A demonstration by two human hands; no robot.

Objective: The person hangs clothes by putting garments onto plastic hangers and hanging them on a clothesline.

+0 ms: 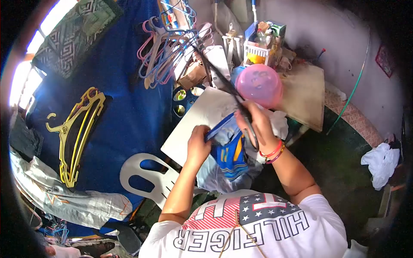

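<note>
A blue garment (pixel 232 158) with yellow and striped parts hangs in front of my chest. My left hand (pixel 198 145) is closed on its blue upper edge. My right hand (pixel 257 122), with red and purple bangles on the wrist, grips a long black hanger (pixel 223 81) seen nearly edge-on. The hanger's far end reaches toward a bunch of pastel hangers (pixel 161 51), and its near end curves beside the garment. Behind and below the garment is crumpled clear plastic (pixel 208 174). I cannot make out whether the hanger touches the cloth.
A white tabletop (pixel 183 139) lies ahead, with a pink bowl (pixel 259 86) and a white basket of items (pixel 258 55) beyond it. A white plastic chair (pixel 133 165) stands at left. Yellow hangers (pixel 71 133) hang against a blue sheet (pixel 124 107). A white bag (pixel 380 164) is at right.
</note>
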